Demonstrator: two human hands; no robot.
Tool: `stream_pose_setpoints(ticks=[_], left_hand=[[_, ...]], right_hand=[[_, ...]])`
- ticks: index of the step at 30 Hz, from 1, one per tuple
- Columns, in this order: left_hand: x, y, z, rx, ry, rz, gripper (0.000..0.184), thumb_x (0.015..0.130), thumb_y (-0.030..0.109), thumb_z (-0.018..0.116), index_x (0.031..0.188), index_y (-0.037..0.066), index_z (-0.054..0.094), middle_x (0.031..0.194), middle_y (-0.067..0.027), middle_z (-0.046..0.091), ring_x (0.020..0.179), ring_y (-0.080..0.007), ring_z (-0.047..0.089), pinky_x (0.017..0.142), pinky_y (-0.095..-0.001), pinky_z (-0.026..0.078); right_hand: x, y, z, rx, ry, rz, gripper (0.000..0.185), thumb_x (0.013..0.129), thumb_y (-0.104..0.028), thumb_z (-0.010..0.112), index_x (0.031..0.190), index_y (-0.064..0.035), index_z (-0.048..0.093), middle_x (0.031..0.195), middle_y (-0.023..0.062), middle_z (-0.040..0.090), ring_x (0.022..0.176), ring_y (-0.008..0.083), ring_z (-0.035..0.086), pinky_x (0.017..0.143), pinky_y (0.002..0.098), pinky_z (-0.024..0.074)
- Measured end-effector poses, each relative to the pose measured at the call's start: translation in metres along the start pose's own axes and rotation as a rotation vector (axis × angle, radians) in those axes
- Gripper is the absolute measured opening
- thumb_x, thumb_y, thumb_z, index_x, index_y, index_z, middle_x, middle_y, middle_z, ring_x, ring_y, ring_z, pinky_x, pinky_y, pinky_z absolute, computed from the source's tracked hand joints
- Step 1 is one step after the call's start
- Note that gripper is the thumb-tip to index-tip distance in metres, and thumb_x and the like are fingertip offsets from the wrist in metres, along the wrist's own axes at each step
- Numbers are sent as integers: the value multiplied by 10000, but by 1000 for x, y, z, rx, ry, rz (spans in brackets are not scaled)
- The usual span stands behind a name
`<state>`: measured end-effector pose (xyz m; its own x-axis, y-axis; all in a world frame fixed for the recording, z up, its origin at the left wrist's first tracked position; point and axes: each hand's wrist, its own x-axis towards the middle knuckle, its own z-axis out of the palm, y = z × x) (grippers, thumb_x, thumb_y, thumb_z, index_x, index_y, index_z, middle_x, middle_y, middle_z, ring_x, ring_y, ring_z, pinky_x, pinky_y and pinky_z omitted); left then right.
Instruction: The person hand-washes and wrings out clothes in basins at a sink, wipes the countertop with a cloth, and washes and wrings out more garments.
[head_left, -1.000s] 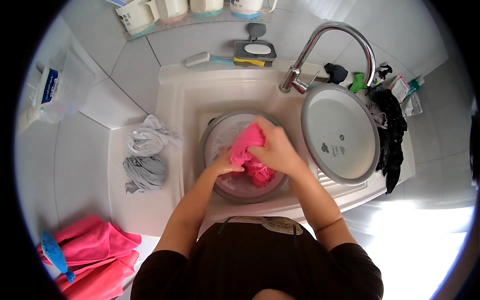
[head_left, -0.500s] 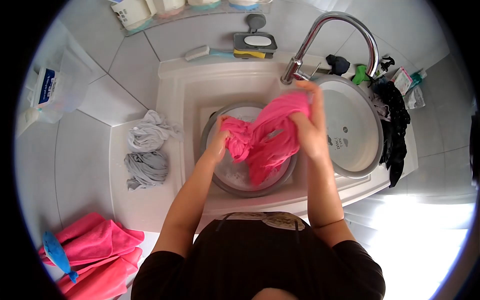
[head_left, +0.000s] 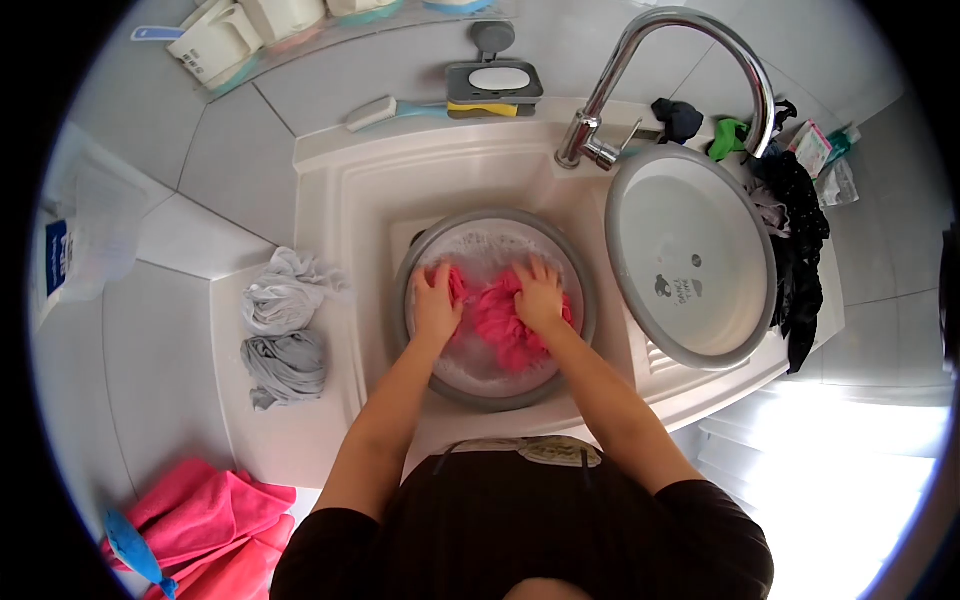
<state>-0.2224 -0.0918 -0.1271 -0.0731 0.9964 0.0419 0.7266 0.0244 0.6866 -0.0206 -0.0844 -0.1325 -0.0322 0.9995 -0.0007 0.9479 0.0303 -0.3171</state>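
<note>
A wet pink cloth lies bunched in soapy water inside a grey-rimmed basin, which sits in the sink. My left hand is closed round the cloth's left part, near the basin's left side. On the right part, my right hand grips from above, its fingers slightly apart and curled over the folds. Both hands are low in the basin, at the water. Part of the cloth is hidden under my hands and the suds.
Right of the sink, a second basin holds clear water under the faucet. Black clothes lie beyond it. White cloth and grey cloth rest on the left ledge. A brush and soap are behind.
Both hands have lowered the pink cloth from above the basin into the soapy water. My right hand moved left and down, away from the second basin. The view shifted slightly.
</note>
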Motion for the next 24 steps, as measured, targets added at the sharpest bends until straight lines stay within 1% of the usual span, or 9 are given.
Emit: stream_pose_setpoints(ticks=[1, 5, 8, 10, 11, 13, 16, 20, 24], left_hand=[[-6, 1, 3, 179, -7, 117, 647, 704, 103, 688, 1314, 159, 479, 1395, -190, 351, 1190, -373, 444, 947, -436, 420], [-10, -22, 36, 642, -58, 361, 756, 677, 136, 686, 1385, 170, 422, 1503, -148, 241, 1339, -433, 266, 1042, -548, 308], [0, -19, 40, 556, -160, 283, 683, 744, 81, 607, 1388, 208, 421, 1518, -119, 227, 1380, -434, 201, 1036, -521, 337], [8, -27, 53, 448, -211, 259, 698, 742, 76, 603, 1399, 209, 408, 1511, -127, 234, 1369, -450, 208, 1045, -521, 331], [12, -34, 61, 342, -256, 240, 713, 740, 71, 599, 1409, 209, 395, 1505, -135, 241, 1358, -467, 215, 1054, -520, 324], [18, -59, 90, 424, -258, 310, 658, 746, 67, 602, 1374, 182, 443, 1457, -161, 321, 1328, -447, 289, 1044, -497, 350], [24, -83, 114, 520, -305, 418, 601, 751, 67, 614, 1333, 146, 490, 1390, -189, 417, 1280, -419, 383, 1027, -467, 382], [29, -87, 105, 359, -563, 244, 594, 749, 75, 632, 1323, 129, 490, 1354, -193, 451, 1246, -401, 423, 1014, -453, 393], [43, -88, 107, 306, -709, 98, 588, 748, 83, 649, 1313, 111, 490, 1317, -196, 485, 1212, -383, 462, 1000, -439, 403]], right_hand=[[-2, 3, 6, 9, -117, -103, 622, 777, -206, 619, 1368, -280, 440, 1517, 103, 232, 1328, 388, 300, 1025, 574, 343], [0, -4, 26, -100, -207, -232, 693, 798, -237, 635, 1428, -302, 352, 1549, 84, 170, 1398, 371, 200, 1084, 604, 226], [10, -4, 34, -129, -453, -201, 716, 828, -293, 605, 1467, -284, 283, 1575, 72, 83, 1426, 367, 130, 1086, 648, 166], [17, -5, 39, -234, -205, -315, 623, 803, -318, 593, 1393, -207, 426, 1512, 119, 277, 1382, 373, 256, 1025, 699, 216], [24, -3, 42, -233, -215, -313, 623, 803, -318, 593, 1393, -207, 426, 1512, 119, 277, 1382, 373, 256, 1025, 699, 216], [48, -37, -16, -233, -694, -119, 527, 813, -337, 596, 1307, -169, 519, 1382, 146, 459, 1274, 323, 436, 1053, 615, 275], [37, -14, 39, 85, -593, 66, 380, 818, -325, 582, 1163, -169, 608, 1175, 148, 604, 1128, 321, 556, 999, 512, 395], [44, 0, 74, -1, -584, -77, 352, 823, -284, 564, 1093, -66, 624, 1175, 170, 601, 1019, 346, 609, 909, 476, 455], [51, -6, 62, 58, -575, 56, 399, 868, -340, 513, 1189, -119, 596, 1178, 177, 600, 1109, 315, 572, 940, 454, 445]])
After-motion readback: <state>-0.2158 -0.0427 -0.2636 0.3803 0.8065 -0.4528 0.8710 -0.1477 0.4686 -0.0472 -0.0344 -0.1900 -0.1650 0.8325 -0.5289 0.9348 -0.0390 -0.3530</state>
